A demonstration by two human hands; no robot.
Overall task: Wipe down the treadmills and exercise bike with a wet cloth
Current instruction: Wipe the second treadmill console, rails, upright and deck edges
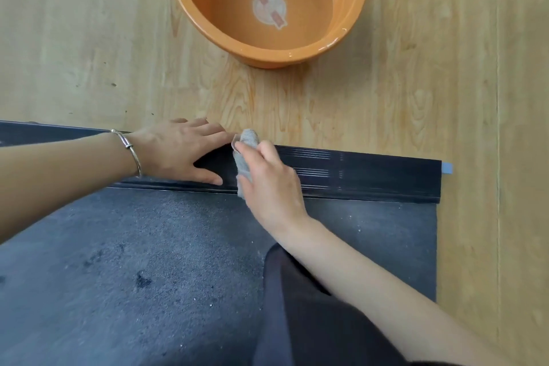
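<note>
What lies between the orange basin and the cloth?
Only bare wooden floor, seen in the head view, separates the orange basin from the cloth in the right hand.

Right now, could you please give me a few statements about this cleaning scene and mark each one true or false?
1. The right hand grips the grey cloth against the black side rail. True.
2. The left hand is raised clear of the rail. False: it rests flat on the rail, fingers straight.
3. The orange basin stands on the wooden floor, apart from the rail. True.
4. The cloth lies inside the basin. False: it is in the right hand, on the rail.
5. The bangle is on the right wrist. False: it is on the left wrist.
</note>
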